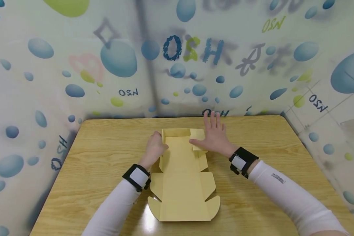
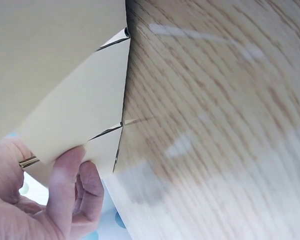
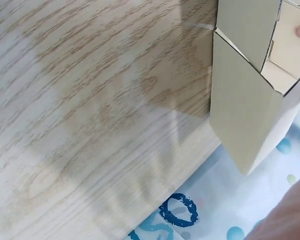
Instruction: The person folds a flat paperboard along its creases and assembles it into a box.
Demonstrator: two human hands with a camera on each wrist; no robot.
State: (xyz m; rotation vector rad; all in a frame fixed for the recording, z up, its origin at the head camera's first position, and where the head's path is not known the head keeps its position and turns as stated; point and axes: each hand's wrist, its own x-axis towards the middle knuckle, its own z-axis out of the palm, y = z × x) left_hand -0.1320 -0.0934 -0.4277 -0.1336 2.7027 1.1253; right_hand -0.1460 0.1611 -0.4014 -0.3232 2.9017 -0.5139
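Note:
A flat-laid cardboard box [image 1: 181,186] lies lengthwise on the table, its far end folded up into low walls and its near flaps spread out. My left hand [image 1: 154,147] pinches the left side wall near the far corner; in the left wrist view its curled fingers [image 2: 65,175] lie against the outside of that wall [image 2: 65,110]. At the far right corner my right hand [image 1: 216,137] is spread, fingers straight, its thumb reaching over a folded flap [image 1: 197,135]. The right wrist view shows the outer side of the box wall [image 3: 245,95], with most of the hand out of frame.
The box rests on a wood-grain table [image 1: 106,157], whose far edge meets a patterned wall covering [image 1: 177,85]. Rounded side flaps [image 1: 213,207] stick out at the box's near end. Black bands [image 1: 136,177] with pale patches are strapped round both wrists.

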